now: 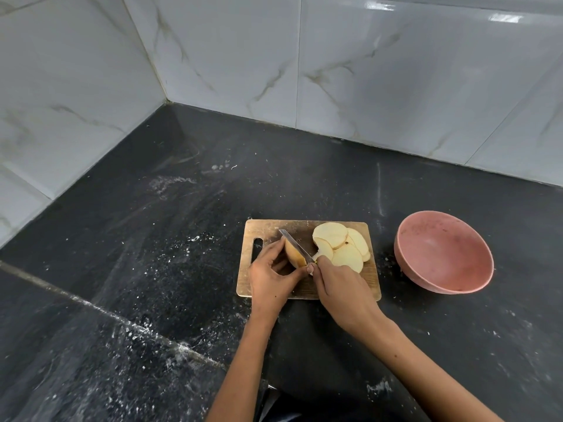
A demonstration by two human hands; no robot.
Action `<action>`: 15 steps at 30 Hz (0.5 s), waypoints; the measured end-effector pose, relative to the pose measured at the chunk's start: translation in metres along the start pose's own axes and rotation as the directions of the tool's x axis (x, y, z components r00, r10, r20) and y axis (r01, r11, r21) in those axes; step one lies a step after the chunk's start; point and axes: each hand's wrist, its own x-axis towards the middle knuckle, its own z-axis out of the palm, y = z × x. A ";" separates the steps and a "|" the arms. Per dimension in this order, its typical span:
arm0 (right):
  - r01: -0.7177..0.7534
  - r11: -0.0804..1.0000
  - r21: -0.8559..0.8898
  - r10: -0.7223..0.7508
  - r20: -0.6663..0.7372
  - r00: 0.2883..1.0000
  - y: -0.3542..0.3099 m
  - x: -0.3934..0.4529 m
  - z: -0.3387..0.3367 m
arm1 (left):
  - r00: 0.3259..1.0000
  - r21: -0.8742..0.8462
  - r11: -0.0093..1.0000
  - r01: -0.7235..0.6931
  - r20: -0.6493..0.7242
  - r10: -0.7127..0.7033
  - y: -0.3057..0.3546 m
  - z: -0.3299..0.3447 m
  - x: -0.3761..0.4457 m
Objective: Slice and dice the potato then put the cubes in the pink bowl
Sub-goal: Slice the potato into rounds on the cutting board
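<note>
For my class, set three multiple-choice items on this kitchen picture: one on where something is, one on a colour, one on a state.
1. Where is the bowl?
A. On the cutting board
B. On the counter, right of the board
C. In the left hand

2. What colour is the bowl?
A. Pink
B. Blue
C. White

3. What state is the potato in?
A. Whole
B. Partly sliced
C. Diced

Answers:
1. B: the bowl stands on the dark counter, right of the cutting board.
2. A: its wall and inside are pink.
3. B: flat slices lie on the board, while the left hand holds the uncut piece and the right hand brings the knife against it.
</note>
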 end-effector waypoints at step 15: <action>-0.058 0.998 -0.012 0.058 0.019 0.998 -0.007 -0.001 0.006 | 0.998 -0.043 0.999 0.016 -0.053 -0.018 -0.004 0.007 0.000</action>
